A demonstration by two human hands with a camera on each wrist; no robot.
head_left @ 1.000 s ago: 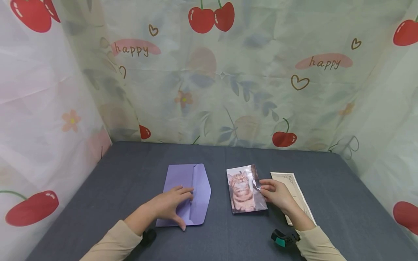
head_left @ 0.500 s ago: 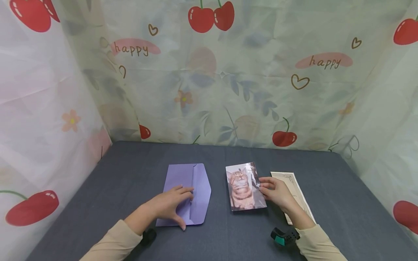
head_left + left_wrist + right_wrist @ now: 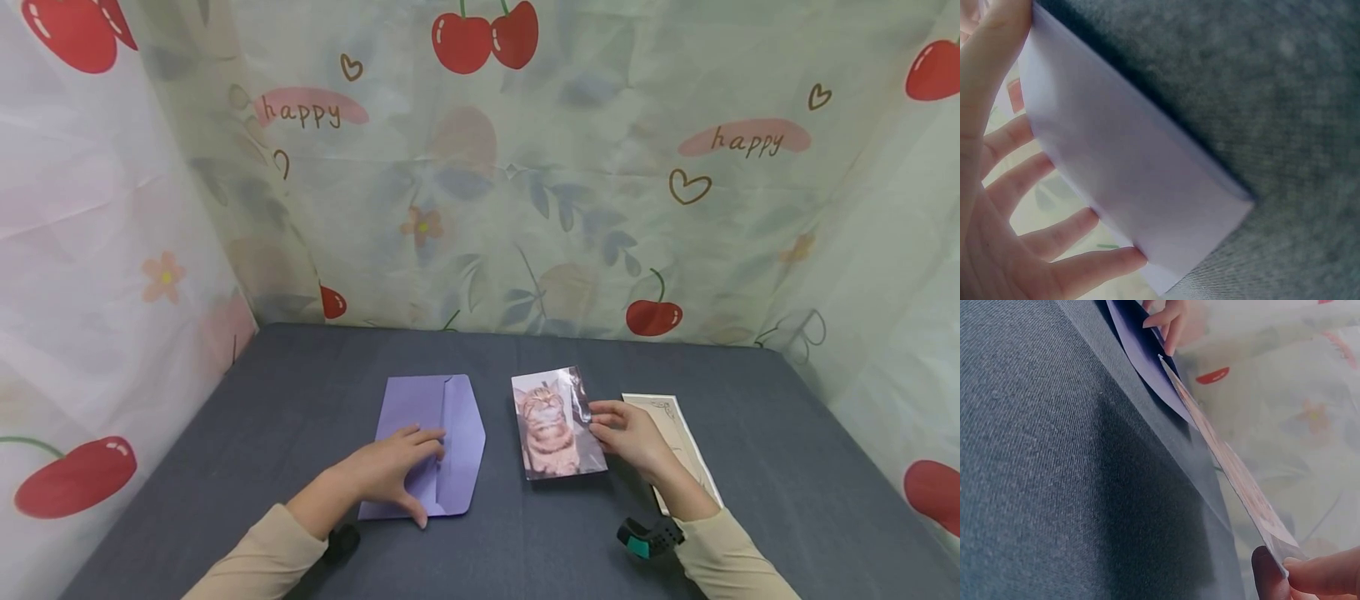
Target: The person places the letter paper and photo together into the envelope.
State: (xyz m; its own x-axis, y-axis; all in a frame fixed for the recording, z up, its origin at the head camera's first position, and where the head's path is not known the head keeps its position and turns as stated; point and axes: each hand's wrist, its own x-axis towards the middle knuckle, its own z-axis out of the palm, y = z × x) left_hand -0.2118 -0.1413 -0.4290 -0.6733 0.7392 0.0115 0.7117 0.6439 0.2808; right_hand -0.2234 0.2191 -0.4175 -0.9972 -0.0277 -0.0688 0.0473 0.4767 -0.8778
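A purple envelope [image 3: 462, 408] lies on the table, its pointed flap spread to the right. My left hand [image 3: 392, 467] rests on its left part, fingers spread. In the left wrist view the fingertips touch the envelope [image 3: 1129, 144]. My right hand [image 3: 633, 435] pinches the right edge of a glossy cat photo [image 3: 547, 429] between thumb and fingers. In the right wrist view the photo [image 3: 1229, 465] is tilted and held off the cloth, its far end toward the envelope [image 3: 1141, 359]. A cream card [image 3: 663, 408] with a thin decorative border lies partly hidden behind my right hand and forearm.
Dark grey cloth covers the table [image 3: 517, 542]. A black and teal strap device [image 3: 648, 537] is at my right wrist, and a black object [image 3: 342, 546] at the left one. A cherry-print curtain [image 3: 510, 208] encloses the back and sides.
My right hand has raised the cat photo a little and shifted it left, toward the envelope. The left hand and the envelope have stayed in place.
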